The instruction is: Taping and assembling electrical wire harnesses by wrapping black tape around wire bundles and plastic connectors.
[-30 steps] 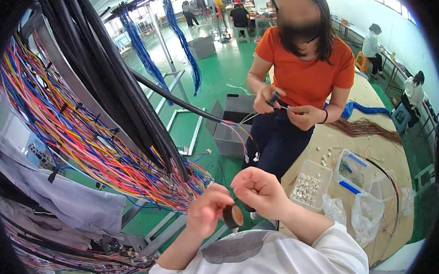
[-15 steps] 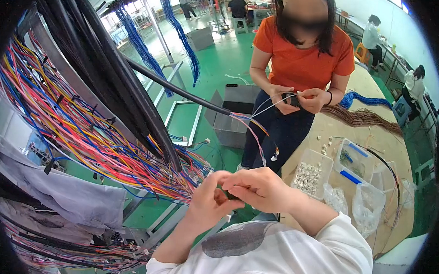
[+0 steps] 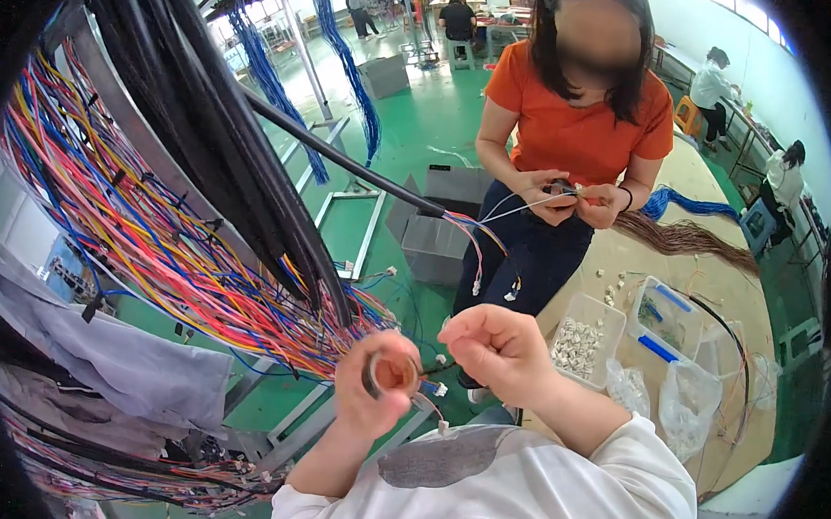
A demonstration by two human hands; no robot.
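Note:
My left hand point(image 3: 372, 397) is closed round a roll of black tape point(image 3: 394, 374), its brown core facing up. My right hand point(image 3: 500, 351) is a little to the right, fingers curled and thumb and forefinger pressed together; what they pinch, if anything, is too small to make out. A short dark strand point(image 3: 440, 369) shows between the hands. Beside it hang thin wires with a white connector point(image 3: 440, 389), and a smaller white connector point(image 3: 442, 428) dangles below. A thick bundle of coloured wires point(image 3: 193, 250) ends just left of my left hand.
Facing me, a person in an orange top point(image 3: 579, 118) holds a dark roll and white wires. A black-sheathed cable point(image 3: 364, 172) reaches towards them. On the table point(image 3: 757, 302) at right stand a tub of white connectors point(image 3: 579, 345), a blue-clipped box point(image 3: 668, 312) and plastic bags point(image 3: 692, 401).
My hands have moved apart, the left one down and leftward, uncovering the tape roll. The right hand has turned, its fingers now curled. The other person's hands have shifted slightly.

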